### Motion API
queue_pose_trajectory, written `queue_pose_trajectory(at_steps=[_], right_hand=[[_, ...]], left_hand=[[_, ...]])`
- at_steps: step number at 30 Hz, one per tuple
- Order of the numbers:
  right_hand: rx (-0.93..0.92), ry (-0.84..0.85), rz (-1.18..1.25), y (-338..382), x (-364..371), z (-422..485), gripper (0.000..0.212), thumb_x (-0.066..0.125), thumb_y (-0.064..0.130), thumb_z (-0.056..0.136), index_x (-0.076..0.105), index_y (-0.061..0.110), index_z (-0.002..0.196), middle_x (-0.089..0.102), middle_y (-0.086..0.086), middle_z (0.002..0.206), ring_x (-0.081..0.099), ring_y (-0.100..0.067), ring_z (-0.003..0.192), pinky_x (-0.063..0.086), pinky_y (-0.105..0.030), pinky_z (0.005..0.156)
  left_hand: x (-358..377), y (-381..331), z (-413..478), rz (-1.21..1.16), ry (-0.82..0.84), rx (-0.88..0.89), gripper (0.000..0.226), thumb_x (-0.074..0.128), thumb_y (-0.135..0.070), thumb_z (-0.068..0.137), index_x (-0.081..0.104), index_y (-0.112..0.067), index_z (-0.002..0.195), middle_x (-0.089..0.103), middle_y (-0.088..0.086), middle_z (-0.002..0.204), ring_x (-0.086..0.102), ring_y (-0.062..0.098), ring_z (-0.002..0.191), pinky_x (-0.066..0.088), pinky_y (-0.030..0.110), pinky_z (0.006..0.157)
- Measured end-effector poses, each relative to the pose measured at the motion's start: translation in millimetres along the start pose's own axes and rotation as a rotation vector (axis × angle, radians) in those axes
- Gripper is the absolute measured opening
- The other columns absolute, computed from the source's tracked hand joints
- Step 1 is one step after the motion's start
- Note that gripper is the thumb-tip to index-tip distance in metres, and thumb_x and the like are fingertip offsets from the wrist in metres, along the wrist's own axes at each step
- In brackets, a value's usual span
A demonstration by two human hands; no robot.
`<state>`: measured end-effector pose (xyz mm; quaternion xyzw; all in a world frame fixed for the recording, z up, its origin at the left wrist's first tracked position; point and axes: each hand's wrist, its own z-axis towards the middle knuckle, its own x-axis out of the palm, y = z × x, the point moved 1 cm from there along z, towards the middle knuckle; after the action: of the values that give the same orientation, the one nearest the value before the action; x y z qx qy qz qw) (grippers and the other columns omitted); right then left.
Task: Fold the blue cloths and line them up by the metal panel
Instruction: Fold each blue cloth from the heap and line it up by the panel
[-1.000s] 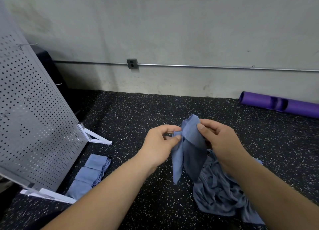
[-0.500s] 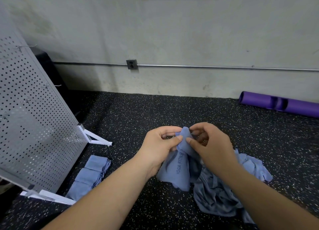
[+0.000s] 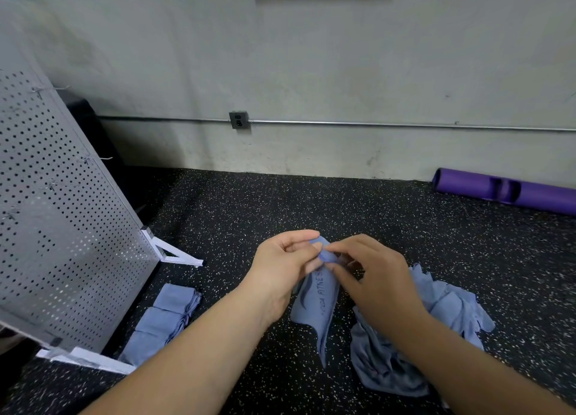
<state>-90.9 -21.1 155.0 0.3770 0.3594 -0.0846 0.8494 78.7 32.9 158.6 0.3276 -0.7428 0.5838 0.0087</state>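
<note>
A blue cloth point(image 3: 316, 302) with dark printed lettering hangs above the speckled floor. My left hand point(image 3: 285, 266) and my right hand point(image 3: 372, 277) both pinch its top edge, fingers close together. Under my right forearm lies a loose heap of blue cloths point(image 3: 436, 330). Three folded blue cloths point(image 3: 165, 321) lie in a row at the foot of the perforated metal panel point(image 3: 62, 221), which leans on white feet at the left.
A purple roller point(image 3: 505, 192) lies by the wall at the right. A grey wall with a conduit and an outlet box point(image 3: 238, 120) runs across the back. Dark speckled rubber floor point(image 3: 249, 209) stretches between the panel and the heap.
The held cloth has come down and its printed side now faces me. My hands have drawn closer together at its top edge.
</note>
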Motion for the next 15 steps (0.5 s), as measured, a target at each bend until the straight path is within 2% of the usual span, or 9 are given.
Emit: queue_pose_trajectory(at_steps=[2,4,6,8,10,11,13,15], right_hand=[[0.023,-0.05,0.029,-0.6,-1.1,1.4,0.017,0.08,0.022,0.095,0.08,0.03,0.111,0.07,0.023,0.105,0.069,-0.002,0.092,0.058,-0.024,0.081],[0.113,-0.064,0.095,-0.4,-5.0,3.1,0.018,0.079,0.02,0.095,0.079,0.034,0.106,0.072,0.026,0.1,0.069,0.003,0.093,0.053,-0.013,0.081],[0.222,-0.049,0.199,-2.2,-8.4,5.3,0.019,0.079,0.019,0.096,0.078,0.037,0.102,0.075,0.025,0.093,0.07,0.005,0.091,0.052,-0.01,0.079],[0.287,-0.013,0.306,-5.4,-11.2,9.2,0.02,0.078,0.016,0.096,0.08,0.036,0.099,0.077,0.022,0.089,0.071,0.004,0.085,0.054,-0.012,0.076],[0.307,0.029,0.401,-7.0,-15.6,13.4,0.022,0.077,0.011,0.097,0.081,0.032,0.098,0.079,0.016,0.086,0.071,0.001,0.079,0.054,-0.014,0.073],[0.303,0.047,0.447,-6.2,-18.3,15.1,0.022,0.075,0.009,0.097,0.082,0.03,0.098,0.08,0.013,0.087,0.073,-0.004,0.081,0.055,-0.016,0.075],[0.276,0.07,0.501,-6.7,-23.7,17.9,0.022,0.073,0.006,0.099,0.082,0.026,0.1,0.082,0.009,0.092,0.076,-0.011,0.088,0.057,-0.019,0.08],[0.269,0.086,0.502,-9.1,-28.3,19.7,0.021,0.072,0.006,0.099,0.082,0.024,0.102,0.082,0.009,0.094,0.077,-0.011,0.092,0.057,-0.018,0.081]], left_hand=[[2.4,-2.1,-2.8,-0.01,0.01,-0.006,0.021,0.068,0.008,0.098,0.073,0.003,0.117,0.077,0.019,0.099,0.078,0.019,0.08,0.065,0.029,0.084],[3.3,-3.8,-4.2,0.101,0.02,0.014,0.018,0.065,0.003,0.102,0.074,-0.001,0.117,0.079,0.019,0.1,0.076,0.019,0.082,0.065,0.027,0.082],[0.9,-2.0,-3.2,0.351,0.024,0.108,0.019,0.064,-0.004,0.104,0.075,-0.011,0.118,0.077,0.012,0.097,0.07,0.016,0.08,0.062,0.024,0.079],[-3.0,1.0,-1.3,0.731,0.009,0.29,0.023,0.068,-0.017,0.102,0.074,-0.028,0.122,0.069,0.0,0.101,0.064,0.005,0.081,0.053,0.017,0.083],[-4.1,2.7,-1.9,1.042,0.029,0.465,0.025,0.069,-0.034,0.102,0.071,-0.039,0.126,0.057,-0.01,0.112,0.057,-0.002,0.097,0.04,0.005,0.088],[-4.4,2.7,-2.5,1.12,0.055,0.528,0.024,0.067,-0.038,0.103,0.071,-0.04,0.126,0.054,-0.013,0.115,0.052,-0.002,0.107,0.036,0.006,0.094],[-4.7,3.2,-2.3,1.178,0.106,0.621,0.019,0.064,-0.038,0.105,0.074,-0.037,0.121,0.058,-0.017,0.117,0.052,0.006,0.116,0.04,0.018,0.103],[-3.9,1.7,-4.7,1.132,0.125,0.615,0.013,0.065,-0.034,0.105,0.076,-0.034,0.11,0.069,-0.017,0.106,0.063,0.008,0.103,0.05,0.032,0.097]])
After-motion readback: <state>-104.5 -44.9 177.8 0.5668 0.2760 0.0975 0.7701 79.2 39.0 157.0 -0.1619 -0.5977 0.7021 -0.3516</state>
